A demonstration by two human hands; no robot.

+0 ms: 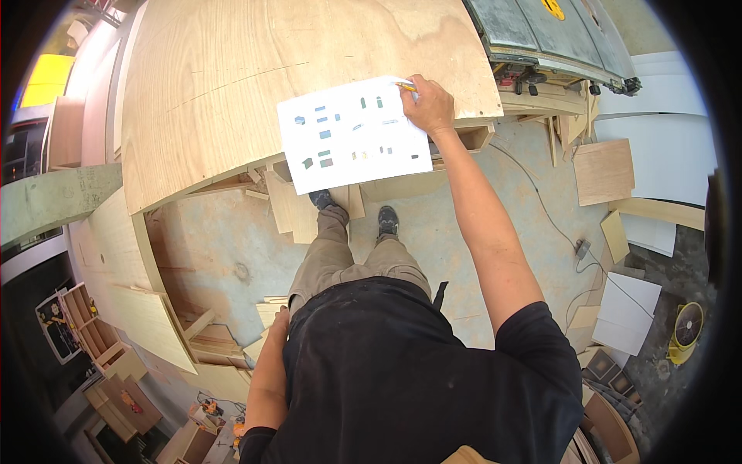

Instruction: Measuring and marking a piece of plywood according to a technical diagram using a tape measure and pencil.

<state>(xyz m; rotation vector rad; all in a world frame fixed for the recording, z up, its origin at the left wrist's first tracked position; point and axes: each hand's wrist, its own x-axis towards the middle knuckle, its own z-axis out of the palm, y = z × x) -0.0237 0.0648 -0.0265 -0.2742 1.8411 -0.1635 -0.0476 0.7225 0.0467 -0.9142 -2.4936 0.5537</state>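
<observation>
My right hand [429, 107] is closed around a yellow pencil [406, 85], at the upper right corner of a white sheet of paper [340, 143]. Small coloured drawings of boxes and panels cover the sheet. Its upper part overlaps a large plywood sheet [255, 54], while its lower part juts out past the near edge over the floor. Whether the hand also grips the paper cannot be made out. My left hand [283, 315] hangs low beside my thigh, mostly hidden by my shirt and trousers, so its fingers do not show clearly.
A table saw [533, 35] stands at the upper right. Loose plywood pieces [603, 172] and a cable [533, 185] lie on the floor at the right, near a yellow fan [686, 329]. Wooden offcuts [297, 205] lie around my feet. Shelving [85, 317] is at the left.
</observation>
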